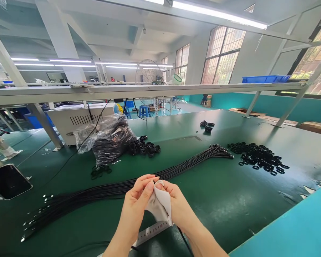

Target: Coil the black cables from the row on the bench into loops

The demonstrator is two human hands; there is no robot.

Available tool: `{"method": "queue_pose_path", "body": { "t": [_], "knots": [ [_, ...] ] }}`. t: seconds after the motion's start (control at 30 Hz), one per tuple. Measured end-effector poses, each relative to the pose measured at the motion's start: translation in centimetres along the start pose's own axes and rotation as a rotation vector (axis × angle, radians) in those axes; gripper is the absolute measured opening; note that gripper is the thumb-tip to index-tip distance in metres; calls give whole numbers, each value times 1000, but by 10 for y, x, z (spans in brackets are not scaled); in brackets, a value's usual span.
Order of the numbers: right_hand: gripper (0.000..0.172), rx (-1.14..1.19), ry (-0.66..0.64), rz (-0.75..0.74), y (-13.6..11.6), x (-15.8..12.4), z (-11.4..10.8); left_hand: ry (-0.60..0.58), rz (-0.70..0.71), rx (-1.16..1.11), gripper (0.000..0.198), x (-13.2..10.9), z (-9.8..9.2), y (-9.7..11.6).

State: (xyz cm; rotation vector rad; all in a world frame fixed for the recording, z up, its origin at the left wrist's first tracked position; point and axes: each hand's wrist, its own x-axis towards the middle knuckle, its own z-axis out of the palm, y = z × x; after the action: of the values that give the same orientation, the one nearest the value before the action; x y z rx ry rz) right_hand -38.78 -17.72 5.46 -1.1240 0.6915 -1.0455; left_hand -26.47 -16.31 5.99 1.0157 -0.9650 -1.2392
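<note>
Both hands meet over the green table. My right hand point(178, 203) is closed on a white cloth point(160, 203), which is folded over at the thumb and hangs down between the hands. With thumb and fingers pinched together against the cloth's upper edge, my left hand point(139, 200) grips something small and mostly hidden. Below the cloth a steel ruler point(151, 232) lies at a slant, partly covered. A thin black cable point(185, 240) shows beneath my right wrist; where it leads is hidden. Just beyond my hands stretches a long bundle of black cables point(96, 192) with metal-looking tips.
Black rings form a pile point(259, 157) at the right and a smaller heap point(144, 147) beside a plastic bag point(112, 139). A phone point(9, 181) lies at the left. A white shelf beam point(155, 92) crosses above the table, carrying a blue tray point(266, 79).
</note>
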Motion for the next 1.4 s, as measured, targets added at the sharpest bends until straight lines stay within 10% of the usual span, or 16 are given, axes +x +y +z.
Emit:
{"method": "queue_pose_path", "body": {
  "t": [0.1, 0.3, 0.5, 1.4],
  "knots": [
    [48, 15, -26, -2, 2, 3, 1, -61, 31, 99, 33, 2, -1, 0],
    [48, -84, -174, 150, 7, 5, 2, 285, 191, -109, 28, 11, -6, -7],
    [38, -187, -314, 308, 4, 0, -6, 374, 231, -194, 28, 15, -22, 9],
    [31, -148, -351, 416, -10, -8, -1, 119, -24, -312, 30, -1, -28, -3]
  ]
}}
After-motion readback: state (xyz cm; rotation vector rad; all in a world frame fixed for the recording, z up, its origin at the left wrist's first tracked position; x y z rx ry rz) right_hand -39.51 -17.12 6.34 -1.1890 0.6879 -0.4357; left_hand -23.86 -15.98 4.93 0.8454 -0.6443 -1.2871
